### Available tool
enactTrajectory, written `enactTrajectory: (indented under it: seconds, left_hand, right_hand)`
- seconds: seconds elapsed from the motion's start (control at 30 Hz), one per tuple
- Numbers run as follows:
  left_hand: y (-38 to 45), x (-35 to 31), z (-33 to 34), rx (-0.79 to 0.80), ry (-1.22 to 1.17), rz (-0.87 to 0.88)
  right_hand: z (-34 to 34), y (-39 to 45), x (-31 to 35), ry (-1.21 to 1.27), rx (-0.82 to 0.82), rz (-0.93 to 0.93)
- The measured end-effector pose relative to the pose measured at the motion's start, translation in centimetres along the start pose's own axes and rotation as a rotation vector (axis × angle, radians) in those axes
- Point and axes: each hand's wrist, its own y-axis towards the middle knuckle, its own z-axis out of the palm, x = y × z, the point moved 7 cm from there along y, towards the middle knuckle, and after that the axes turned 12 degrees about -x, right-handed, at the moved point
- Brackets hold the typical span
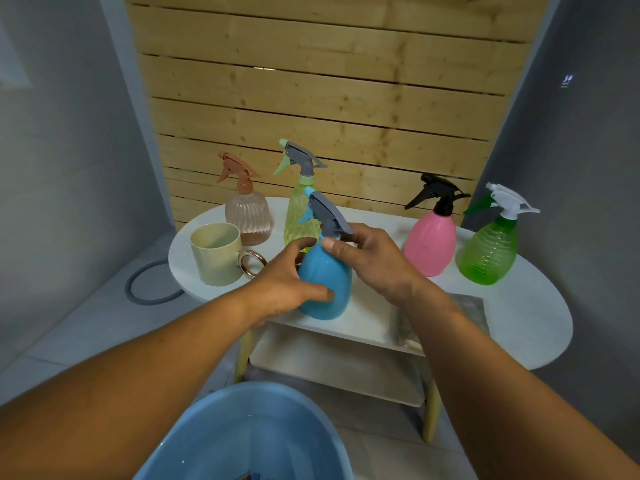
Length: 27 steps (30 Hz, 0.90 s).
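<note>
The round blue plastic spray bottle [325, 289] is gripped round its belly by the left hand [287, 282], upright over the white oval counter's [519, 317] near edge. The collar under its grey trigger head [329, 213] is pinched by the right hand [374, 265]. Unscrewing is judged to be in hand, so a firm twist is called for next. Beyond the hands a pale wooden slat wall [329, 81] is seen, and below them a blue plastic basin [242, 431].

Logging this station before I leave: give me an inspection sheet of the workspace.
Surface: white oval table.
Job's things: blue plastic spray bottle, grey trigger, at the table's front edge.
Clutter: beige mug, ribbed pink bottle, yellow-green bottle, opaque pink bottle, ribbed green bottle, grey cloth.
Grippers: left hand grips the bottle's body; right hand pinches its neck.
Cables: nothing seen.
Surroundings: wooden slat panel, blue basin below, grey hoop on floor.
</note>
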Motion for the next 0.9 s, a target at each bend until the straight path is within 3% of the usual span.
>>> enactTrajectory:
  seconds: [0.3, 0.37, 0.47, 0.53, 0.73, 0.9]
  left_hand:
    - [-0.7, -2.0, 0.9, -0.434, 0.449, 0.023]
    - [-0.6, -2.0, 1.3, -0.394, 0.368, -0.002]
    - [-0.1, -1.2, 2.3, -0.17, 0.136, -0.041]
    - [0.0, -1.0, 2.3, -0.104, 0.113, -0.016]
    - [1.4, -1.1, 2.6, -0.248, 0.129, 0.016]
    - [4.2, -3.2, 3.4, -0.36, 0.144, 0.084]
  right_hand:
    - [-0.7, -0.1, 0.2, -0.099, -0.134, -0.012]
    - [-1.1, -0.1, 0.3, -0.124, -0.154, -0.009]
    - [-1.4, -0.1, 0.4, -0.067, -0.155, 0.007]
    - [-1.4, -0.2, 0.3, 0.028, -0.149, 0.037]
    - [-2.7, 0.5, 1.9, 0.096, -0.27, 0.029]
    - [-6.3, 3.7, 5.8, -0.189, -0.304, -0.053]
